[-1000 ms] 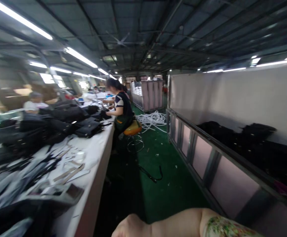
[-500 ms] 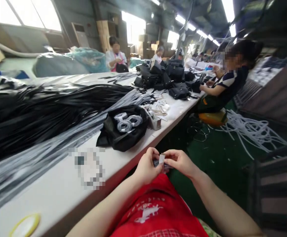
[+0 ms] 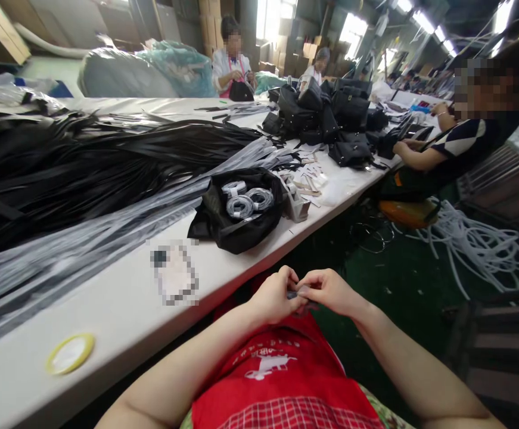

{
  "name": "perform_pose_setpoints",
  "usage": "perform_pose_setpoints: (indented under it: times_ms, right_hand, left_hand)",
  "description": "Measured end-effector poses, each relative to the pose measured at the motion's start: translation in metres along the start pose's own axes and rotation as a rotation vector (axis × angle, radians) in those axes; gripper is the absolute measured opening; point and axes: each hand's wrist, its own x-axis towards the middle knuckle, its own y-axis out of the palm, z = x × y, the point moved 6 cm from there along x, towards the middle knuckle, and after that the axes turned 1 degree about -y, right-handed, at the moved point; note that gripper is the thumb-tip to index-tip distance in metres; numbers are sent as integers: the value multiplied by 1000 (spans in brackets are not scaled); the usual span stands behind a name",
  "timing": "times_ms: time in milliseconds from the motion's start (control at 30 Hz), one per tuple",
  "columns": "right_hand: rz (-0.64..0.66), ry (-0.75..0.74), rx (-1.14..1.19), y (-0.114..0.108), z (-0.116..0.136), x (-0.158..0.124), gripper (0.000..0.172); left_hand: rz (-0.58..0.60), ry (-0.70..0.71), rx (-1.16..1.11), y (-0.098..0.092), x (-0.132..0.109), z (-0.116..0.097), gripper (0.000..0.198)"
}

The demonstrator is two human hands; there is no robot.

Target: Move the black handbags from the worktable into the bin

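Left hand (image 3: 275,299) and right hand (image 3: 331,292) both pinched on small grey bundle (image 3: 292,294), seemingly mid-adjustment; next move likely calls for steady grip.

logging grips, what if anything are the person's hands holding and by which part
The left hand and right hand pinch a small grey item between them; mostly covered, so which part cannot be told.
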Motion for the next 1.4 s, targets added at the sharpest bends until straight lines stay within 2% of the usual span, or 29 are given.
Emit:
perform_pose_setpoints:
  times_ms: [100,167,267,367,433,533,633,700,767,867,967,1033,1067,1167,1233,1300,1333,1400]
  right_hand:
    - [-81,-51,-144,-7,6,0,23]
    - [-107,-72,-209,-11,9,2,21]
    - [13,-48,-170,-10,7,8,23]
    - [128,-1,-140,-8,1,13,25]
    - [136,35,-153,-7,-4,17,24]
    - [71,14,-298,-5,-4,21,14]
    - [-55,-206,-598,-1,8,20,13]
    - [-93,-392,-706,5,15,16,22]
    - [-105,-518,-715,12,15,11,37]
    - [-146,-615,-707,21,11,7,60]
    - [-179,-653,-656,19,11,10,67]
    - [-198,-658,-565,1,16,21,52]
    - [-243,-658,-519,-16,20,31,41]
    - [-552,-609,-448,-96,33,72,24]
    - [-728,-475,-424,-153,34,110,26]
    - [-743,-326,-375,-192,28,153,27]
    - [-713,-273,-347,-203,24,174,26]
    - [-626,-218,-295,-210,18,208,28]
  left_hand:
    - [55,-12,158,-4,1,-2,36]
    - [178,-35,228,-3,1,-2,35]
    - [309,-58,145,1,-1,0,32]
    - [315,-59,70,2,-1,3,36]
    - [319,-82,57,3,-2,6,36]
    - [291,-156,36,6,1,16,31]
    - [197,-233,-79,5,6,30,24]
    - [63,-244,-136,-4,12,38,23]
    - [-45,-235,-197,-15,17,42,27]
    - [-78,-225,-459,-27,23,40,31]
    - [-103,-217,-664,-36,27,33,34]
    - [-72,-225,-680,-37,29,29,40]
    - [-51,-231,-673,-37,29,28,42]
    - [-35,-249,-649,-35,28,29,43]
    - [-24,-263,-637,-32,26,31,45]
    - [-22,-260,-628,-30,25,34,47]
    - [-32,-252,-624,-29,25,35,49]
    - [-64,-235,-617,-29,25,37,51]
